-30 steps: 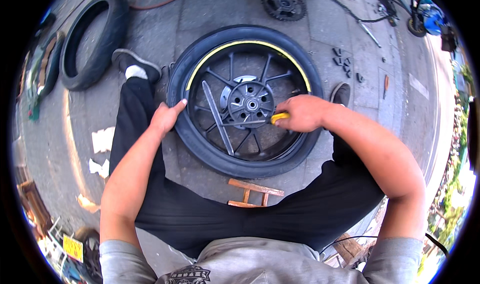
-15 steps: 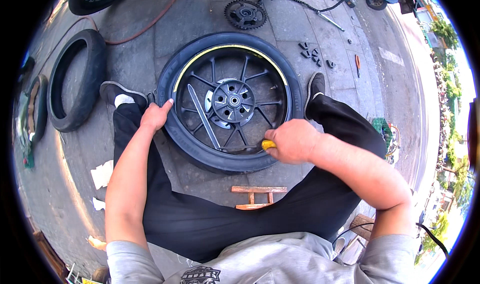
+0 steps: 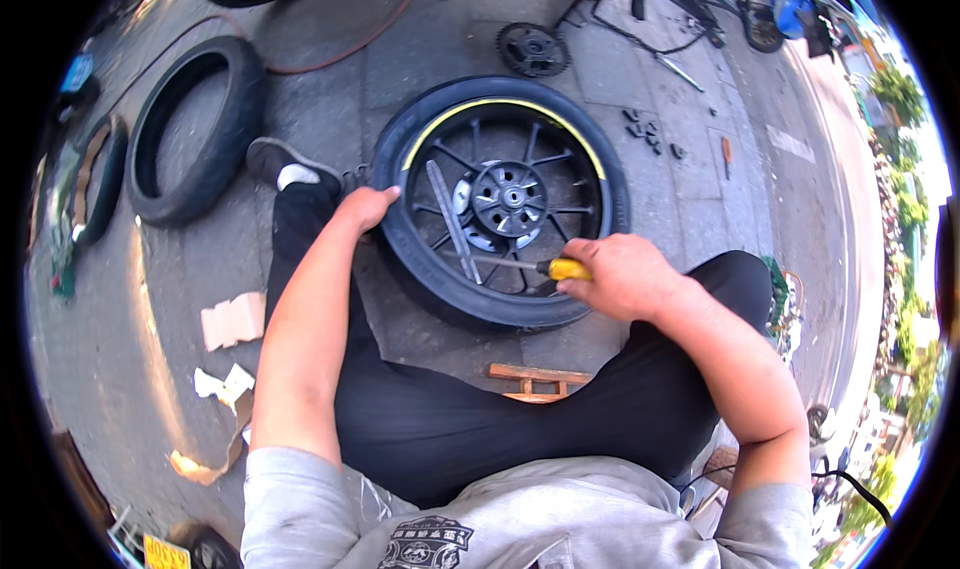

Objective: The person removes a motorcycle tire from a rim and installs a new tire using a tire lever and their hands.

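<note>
A black spoked motorcycle wheel with a yellow arc along its far rim lies flat on the ground between my legs, its black tire around it. My left hand grips the tire's left side, thumb on top and fingers hidden beneath the edge. Over the near right of the rim, my right hand holds a screwdriver by its yellow handle. The shaft points left across the spokes, its tip close to a long flat metal tire lever. That lever slants over the wheel's left half, its near end at the rim.
Beyond the wheel lies a toothed sprocket. Small black parts and orange-handled pliers are at far right. A loose tire stands to the left. A low wooden stool is between my thighs.
My right hand has drawn the screwdriver up from the near rim, and more of its handle and shaft shows. My left hand keeps its hold on the tire. The whole view has shifted.
</note>
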